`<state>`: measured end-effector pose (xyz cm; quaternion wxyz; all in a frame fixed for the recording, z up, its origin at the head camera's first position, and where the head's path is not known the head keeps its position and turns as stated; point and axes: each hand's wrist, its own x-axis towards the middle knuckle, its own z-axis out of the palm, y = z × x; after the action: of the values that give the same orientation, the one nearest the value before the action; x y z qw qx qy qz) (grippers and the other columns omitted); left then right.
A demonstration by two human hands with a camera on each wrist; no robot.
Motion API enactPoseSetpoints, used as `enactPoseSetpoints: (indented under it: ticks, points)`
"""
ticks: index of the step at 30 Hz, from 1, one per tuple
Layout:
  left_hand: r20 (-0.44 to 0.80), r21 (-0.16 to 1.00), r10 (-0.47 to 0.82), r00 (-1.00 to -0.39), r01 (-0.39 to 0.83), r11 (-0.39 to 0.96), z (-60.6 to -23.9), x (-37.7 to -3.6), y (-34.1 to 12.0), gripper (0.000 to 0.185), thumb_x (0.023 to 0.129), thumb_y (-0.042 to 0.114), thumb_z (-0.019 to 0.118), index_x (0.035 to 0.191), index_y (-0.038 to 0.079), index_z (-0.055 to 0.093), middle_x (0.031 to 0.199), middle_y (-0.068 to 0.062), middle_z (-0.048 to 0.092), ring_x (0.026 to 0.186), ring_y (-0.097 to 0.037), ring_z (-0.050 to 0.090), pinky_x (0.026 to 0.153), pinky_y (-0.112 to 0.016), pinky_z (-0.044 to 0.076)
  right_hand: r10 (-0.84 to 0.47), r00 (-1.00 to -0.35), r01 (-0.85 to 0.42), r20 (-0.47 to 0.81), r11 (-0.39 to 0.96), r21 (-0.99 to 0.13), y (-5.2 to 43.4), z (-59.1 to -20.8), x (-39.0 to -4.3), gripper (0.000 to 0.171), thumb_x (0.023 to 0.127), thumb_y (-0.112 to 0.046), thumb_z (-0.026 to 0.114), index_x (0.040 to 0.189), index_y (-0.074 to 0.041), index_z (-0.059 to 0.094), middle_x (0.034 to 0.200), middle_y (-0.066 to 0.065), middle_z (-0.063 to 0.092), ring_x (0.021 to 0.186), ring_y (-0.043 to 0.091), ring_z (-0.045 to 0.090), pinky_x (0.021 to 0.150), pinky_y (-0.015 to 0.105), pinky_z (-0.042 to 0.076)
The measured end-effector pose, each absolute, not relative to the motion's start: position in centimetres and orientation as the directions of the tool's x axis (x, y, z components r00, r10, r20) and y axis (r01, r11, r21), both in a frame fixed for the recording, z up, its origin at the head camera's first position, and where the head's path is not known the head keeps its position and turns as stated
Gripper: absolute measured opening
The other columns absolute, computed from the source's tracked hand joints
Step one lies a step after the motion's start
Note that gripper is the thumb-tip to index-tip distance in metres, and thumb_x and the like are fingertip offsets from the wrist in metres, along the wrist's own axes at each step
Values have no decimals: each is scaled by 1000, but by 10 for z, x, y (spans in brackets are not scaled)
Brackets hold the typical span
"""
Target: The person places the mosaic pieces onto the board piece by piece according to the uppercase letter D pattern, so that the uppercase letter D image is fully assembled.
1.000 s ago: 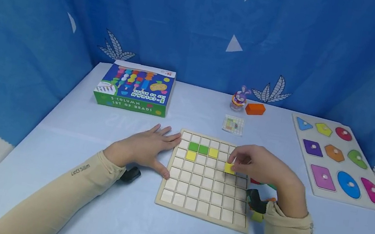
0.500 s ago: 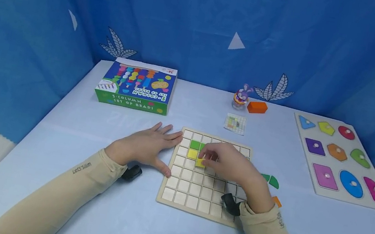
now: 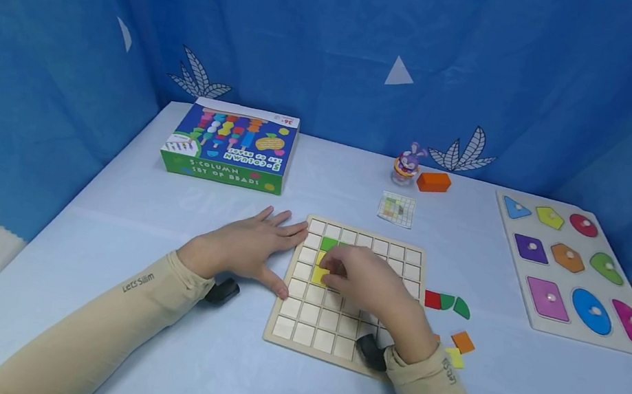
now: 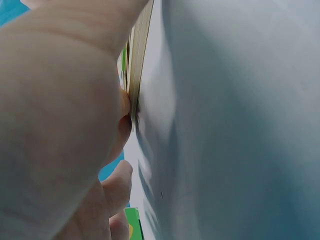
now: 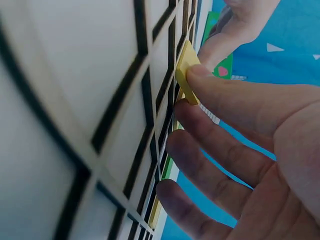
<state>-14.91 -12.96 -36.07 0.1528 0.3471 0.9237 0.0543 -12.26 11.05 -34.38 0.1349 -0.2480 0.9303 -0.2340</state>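
— Where's the yellow tile (image 5: 187, 70) just now?
— On the wooden grid board (image 3: 330, 339), in the left part of its upper rows, tilted on edge over a cell. The right wrist view shows it best: it stands partly out of the cell, not lying flat.

— Who has it?
— The right hand (image 3: 367, 281). Its fingertips (image 5: 200, 71) pinch the tile at the top edge, the other fingers spread loosely below, close to the board.

— And what sits beside the tile?
— A green tile (image 3: 328, 244) in the row above it, and another yellow one (image 3: 321, 258) partly hidden by the hand.

— The other hand?
— The left hand (image 3: 247, 250) lies flat on the bench (image 3: 142, 335), fingers straight, grasping nothing; thumb and fingertips touch the board's left edge.

— Anything further out?
— Right of the board, loose red and green pieces (image 3: 446, 303), plus an orange (image 3: 463, 341) and a yellow one (image 3: 453, 357). Behind the board a small pattern card (image 3: 396, 208), then a toy rabbit (image 3: 406, 163) next to an orange block (image 3: 434, 181). A bead set box (image 3: 230, 144) stands at the far left, a shape puzzle board (image 3: 576, 268) at the far right.
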Motion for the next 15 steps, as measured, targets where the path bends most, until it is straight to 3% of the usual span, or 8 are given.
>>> enactPoseSetpoints:
  ticks: [6, 15]
  points:
    - [-245, 207, 655, -715, 622, 755, -360, -149, -129, 121, 69, 85, 62, 160, 15, 24, 166, 2, 15, 153, -32, 4, 122, -49, -3, -521, -843, -418, -133, 790, -449, 107, -344, -121, 25, 84, -19, 84, 107, -13, 76, 92, -8, 67, 82, 10, 59, 79, 31, 53]
    - [-251, 209, 652, -715, 618, 758, -360, -149, -128, 121, 69, 84, 63, 160, 15, 23, 166, 2, 14, 153, -32, 4, 122, -49, -3, -524, -839, -435, -147, 808, -398, 105, -343, -119, 25, 86, -20, 83, 110, -13, 78, 102, -5, 71, 91, 9, 63, 84, 30, 54]
